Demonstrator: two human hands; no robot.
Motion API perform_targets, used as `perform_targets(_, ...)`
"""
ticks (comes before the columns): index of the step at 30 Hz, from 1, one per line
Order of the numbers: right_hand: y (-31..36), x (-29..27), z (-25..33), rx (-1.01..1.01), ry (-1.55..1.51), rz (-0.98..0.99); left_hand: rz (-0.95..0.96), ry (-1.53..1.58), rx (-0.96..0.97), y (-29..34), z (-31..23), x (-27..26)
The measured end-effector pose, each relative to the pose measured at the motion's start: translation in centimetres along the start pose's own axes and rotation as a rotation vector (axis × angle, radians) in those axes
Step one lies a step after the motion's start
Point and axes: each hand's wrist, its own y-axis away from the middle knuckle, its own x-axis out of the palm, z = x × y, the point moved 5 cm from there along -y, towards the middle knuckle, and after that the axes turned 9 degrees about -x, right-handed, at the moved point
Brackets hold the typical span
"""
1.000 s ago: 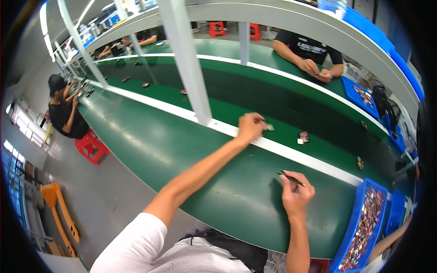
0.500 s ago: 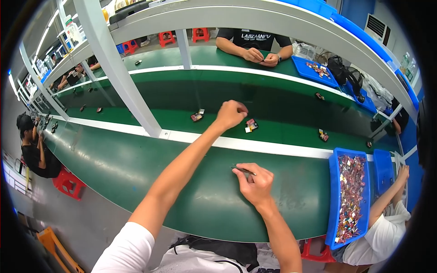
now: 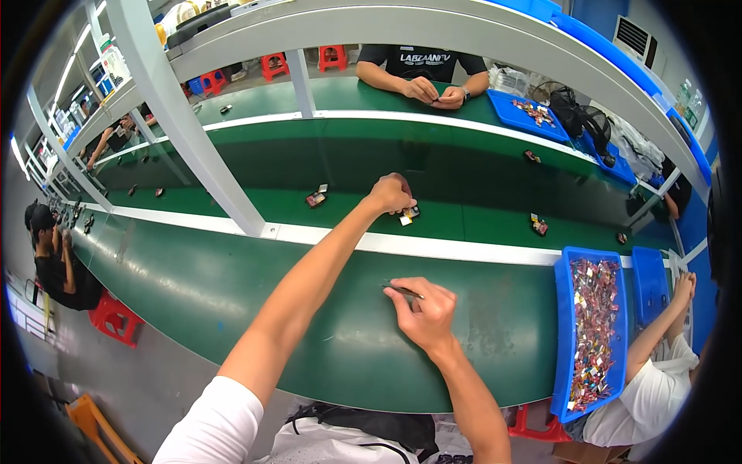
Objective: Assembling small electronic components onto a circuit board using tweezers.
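Observation:
My left hand (image 3: pixel 391 195) is stretched over the white rail onto the green conveyor belt (image 3: pixel 456 174). Its fingers are bent and closed on a small dark electronic part (image 3: pixel 410 214) with a white tab; the fingers partly cover it. Nearer to me, above the green worktop (image 3: pixel 348 332), my right hand (image 3: pixel 427 309) pinches a pair of dark tweezers (image 3: pixel 403 291) between thumb and fingers. The tweezers' tips point left, with nothing visible in them.
More such parts ride the belt, one (image 3: pixel 316 196) to the left, another (image 3: pixel 539 224) to the right. A blue bin (image 3: pixel 563 332) of small components stands at right, beside a co-worker's arm (image 3: pixel 657 329). A grey post (image 3: pixel 185 116) rises at left. Another person sits opposite.
My left hand has come down onto the part, fingers now touching it. The parts on the belt have shifted left in the picture. My right hand keeps the tweezers in nearly the same place.

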Motion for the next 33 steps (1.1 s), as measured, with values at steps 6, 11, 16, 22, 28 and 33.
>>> perform_targets(6, 0.0, 0.6, 0.7, -0.015, -0.014, 0.012, -0.066, 0.011, 0.060, 0.3, 2.0, -1.4)
perform_targets(11, 0.5, 0.5, 0.1, 0.082, -0.075, -0.007, -0.213, 0.072, 0.242, 5.3, 1.9, -2.6)
perform_targets(16, 1.1, 0.5, -1.5, 0.326, -0.340, -0.090, -0.159, 0.320, 0.114, 12.4, 4.6, -2.3)
perform_targets(22, 0.9, 0.5, -1.8, 0.622, -0.643, -0.128, -0.045, 0.556, -0.029, 18.8, 8.6, 0.3)
perform_targets(28, 1.8, 1.8, -1.6, 0.637, -0.633, -0.061, 0.030, 0.713, -0.011, 20.5, 8.6, 1.4)
perform_targets(33, 2.1, 2.0, -1.7, 0.526, -0.491, -0.066, 0.011, 0.777, 0.021, 20.9, 8.9, 2.0)
